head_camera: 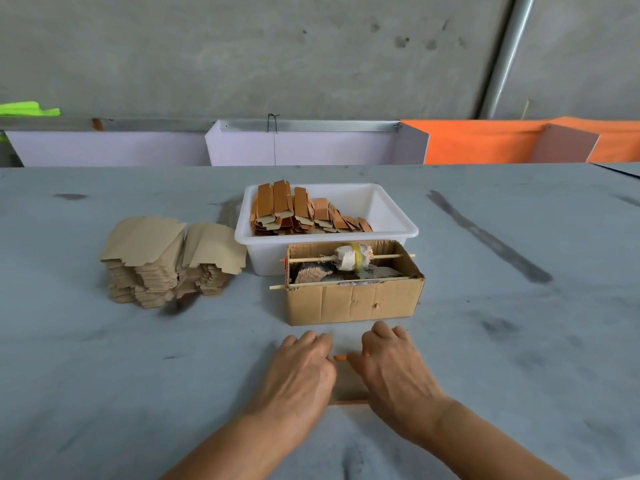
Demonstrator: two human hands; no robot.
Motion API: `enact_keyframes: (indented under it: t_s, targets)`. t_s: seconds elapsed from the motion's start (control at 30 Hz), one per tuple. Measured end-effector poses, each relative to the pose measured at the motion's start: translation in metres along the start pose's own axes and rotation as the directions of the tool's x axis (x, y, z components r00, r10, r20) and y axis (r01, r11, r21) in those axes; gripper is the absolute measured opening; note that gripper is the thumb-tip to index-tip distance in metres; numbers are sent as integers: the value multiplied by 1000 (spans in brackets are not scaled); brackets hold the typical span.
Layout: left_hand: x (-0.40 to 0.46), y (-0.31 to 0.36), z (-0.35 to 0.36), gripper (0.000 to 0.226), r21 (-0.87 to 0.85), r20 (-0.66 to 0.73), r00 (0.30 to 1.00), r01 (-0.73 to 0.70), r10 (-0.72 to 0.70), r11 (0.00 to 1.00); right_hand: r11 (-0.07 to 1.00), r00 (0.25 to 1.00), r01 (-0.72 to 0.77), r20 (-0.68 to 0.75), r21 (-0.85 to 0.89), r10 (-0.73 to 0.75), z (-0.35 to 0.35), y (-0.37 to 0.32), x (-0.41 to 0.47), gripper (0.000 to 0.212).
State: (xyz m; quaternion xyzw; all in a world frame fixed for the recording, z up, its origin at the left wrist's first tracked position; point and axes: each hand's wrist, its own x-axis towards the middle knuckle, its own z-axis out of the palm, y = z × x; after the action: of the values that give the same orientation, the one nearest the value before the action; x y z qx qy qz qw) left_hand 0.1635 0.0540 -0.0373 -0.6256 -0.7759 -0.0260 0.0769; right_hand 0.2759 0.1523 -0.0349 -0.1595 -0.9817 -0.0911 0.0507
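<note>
Grip: left hand (300,370) and right hand (393,367) lie knuckles-up on a brown card (348,384), fingers curled down onto it and thumbs turned in toward each other; the fingertips are hidden.
Card: flat on the table (104,375), near the middle, mostly covered by the hands. Only a strip shows between them, with an orange edge (340,357) at its far end, between the thumbs.
Carton (353,301): open-topped, just beyond the hands and apart from them. Two sticks (384,257) lie across its top, and the farther one carries a whitish wrapped roll (353,256). Scraps lie inside.
Tub (384,216): white plastic, touching the carton's far side. Its left half holds orange-brown folded pieces (304,211) standing on end and leaning; its right half is bare.
Blanks (166,261): a loose stack of tan flat cut-outs, left of the tub and just beside it.
Far edge: white panels (311,147) at centre and left, orange panels (485,143) at right, and a grey wall behind.
</note>
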Motion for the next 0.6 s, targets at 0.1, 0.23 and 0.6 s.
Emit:
enact_keyframes:
  t_s: [0.1, 0.23, 0.6]
  targets:
    - [-5, -4, 4, 26, -145, -32, 997, 67, -72, 987, 1000, 1000, 5, -5, 9, -5, -1, 2, -2, 23]
    - [-21, -20, 13, 34, -329, -33, 997, 60, -75, 942, 981, 996, -47, -70, 186, 60, 3, 15, -13, 33]
    - [-21, -23, 1, 32, -498, -18, 992, 102, -128, 861, 849, 997, -73, 41, 523, 60, 2, 24, -42, 35]
